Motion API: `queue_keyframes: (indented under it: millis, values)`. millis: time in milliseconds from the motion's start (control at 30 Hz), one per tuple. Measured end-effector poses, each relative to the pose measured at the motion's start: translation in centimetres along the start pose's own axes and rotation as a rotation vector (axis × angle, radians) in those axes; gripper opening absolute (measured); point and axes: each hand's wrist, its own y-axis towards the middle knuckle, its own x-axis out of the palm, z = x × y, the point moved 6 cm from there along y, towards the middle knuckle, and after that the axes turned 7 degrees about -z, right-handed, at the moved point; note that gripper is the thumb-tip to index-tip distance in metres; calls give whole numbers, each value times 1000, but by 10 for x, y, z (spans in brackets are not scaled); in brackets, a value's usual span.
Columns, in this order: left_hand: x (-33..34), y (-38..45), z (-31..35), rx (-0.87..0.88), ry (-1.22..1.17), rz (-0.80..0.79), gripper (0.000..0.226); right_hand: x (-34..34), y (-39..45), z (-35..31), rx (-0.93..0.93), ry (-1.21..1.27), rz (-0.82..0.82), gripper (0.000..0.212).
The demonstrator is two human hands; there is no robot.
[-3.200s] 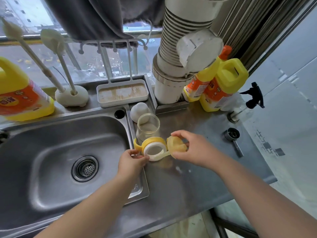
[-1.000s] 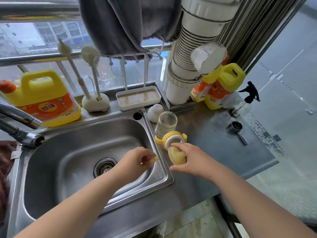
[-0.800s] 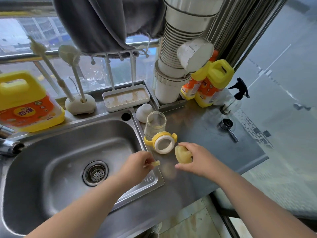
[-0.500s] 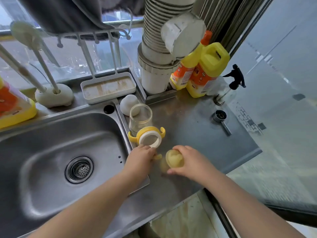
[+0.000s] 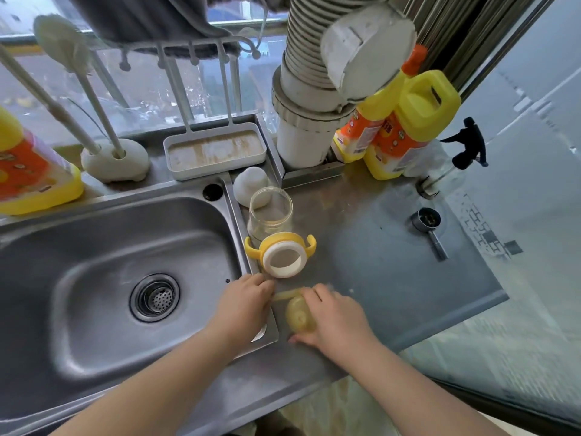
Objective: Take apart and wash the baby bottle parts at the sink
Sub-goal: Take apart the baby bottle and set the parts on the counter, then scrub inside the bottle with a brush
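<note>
Fingers of left hand (image 5: pixel 245 302) pinching pale straw (image 5: pixel 284 295); right hand (image 5: pixel 333 319) curled round yellowish nipple (image 5: pixel 299 314) on steel counter (image 5: pixel 377 262), beside sink (image 5: pixel 94 247).

Left hand (image 5: pixel 243 305) at sink (image 5: pixel 94 253) rim, pinching one end of pale straw (image 5: pixel 287 294). Right hand (image 5: pixel 334 319) just beside it, curled over yellowish nipple piece (image 5: pixel 298 316) on counter (image 5: pixel 377 262). Yellow handled collar (image 5: pixel 283 254) just beyond both hands; clear bottle (image 5: pixel 270 212) behind collar. Metal scoop (image 5: pixel 429 226) well right of the right hand.
</note>
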Motion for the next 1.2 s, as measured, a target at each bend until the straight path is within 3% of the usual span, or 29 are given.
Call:
queue_keyframes:
  millis: [67,167,300,433,600,667,733,900,1200]
  values:
    - [0,0,2,11,-24,41,31,0,0,-1,9,14,57,76]
    - [4,-1,3,15,-54,84,19,5,-1,2,30,146,17,73]
    - [10,-6,-4,-18,-97,66,29,7,-3,5,36,236,6,70]
    - [-1,-15,-11,-32,-104,32,32,-1,-8,5,19,212,13,81]
    - [-42,-36,-24,-49,-74,186,7,-32,-12,-3,-50,339,155,52]
    - [-58,-48,-34,-62,-41,245,20,-46,-7,-22,-131,339,170,43]
    - [-73,-64,-47,-113,-8,288,6,-60,3,-49,-214,324,165,40]
    - [-107,-117,-91,-340,-38,319,9,-81,34,-130,-439,269,66,41]
    - [-135,-223,-167,-589,-110,331,26,-72,67,-230,-480,202,-40,41]
